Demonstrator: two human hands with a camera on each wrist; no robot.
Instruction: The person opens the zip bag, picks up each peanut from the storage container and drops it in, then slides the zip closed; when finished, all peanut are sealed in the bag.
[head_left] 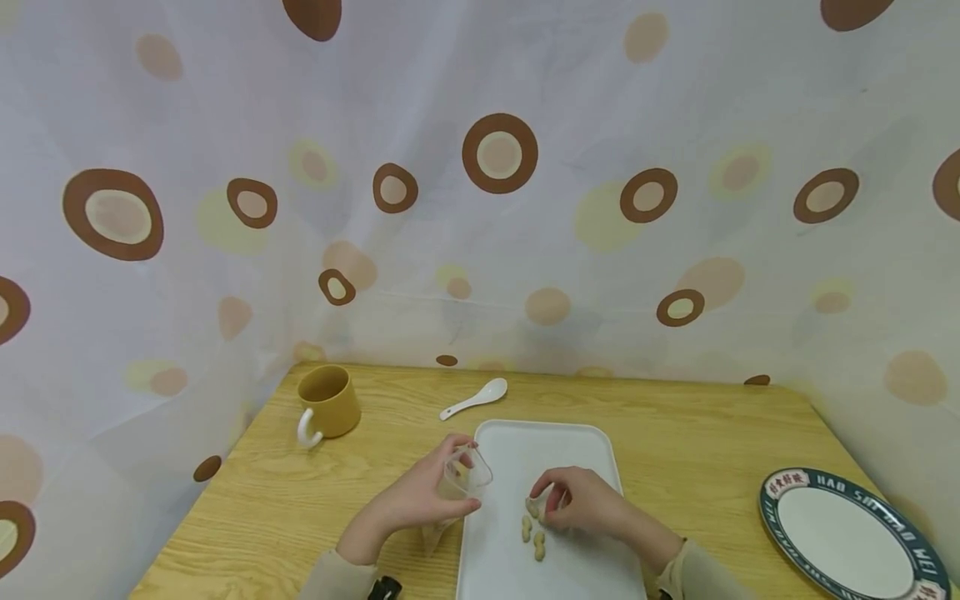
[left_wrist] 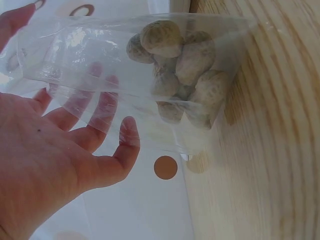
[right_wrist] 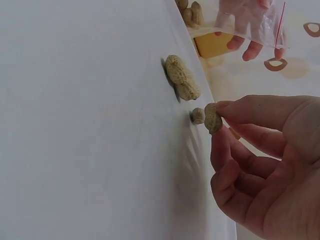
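Observation:
My left hand [head_left: 416, 498] holds a clear plastic zip bag [head_left: 467, 473] by its open mouth, thumb and fingers spread around it. Several unshelled peanuts [left_wrist: 182, 65] lie at the bottom of the bag in the left wrist view. Over the white tray [head_left: 542, 446], my right hand [head_left: 592, 502] pinches a peanut [right_wrist: 213, 119] between thumb and fingertips. Two more peanuts [head_left: 539, 547] rest on the tray just beside that hand; one partly hides behind the held peanut in the right wrist view.
On the wooden table [head_left: 720, 442], a mustard-yellow mug [head_left: 337, 412] with a white handle stands at the back left. A white spoon [head_left: 476, 398] lies behind the tray. At the right edge sits a green-rimmed plate [head_left: 843, 542]. Patterned cloth [head_left: 562, 242] surrounds the table.

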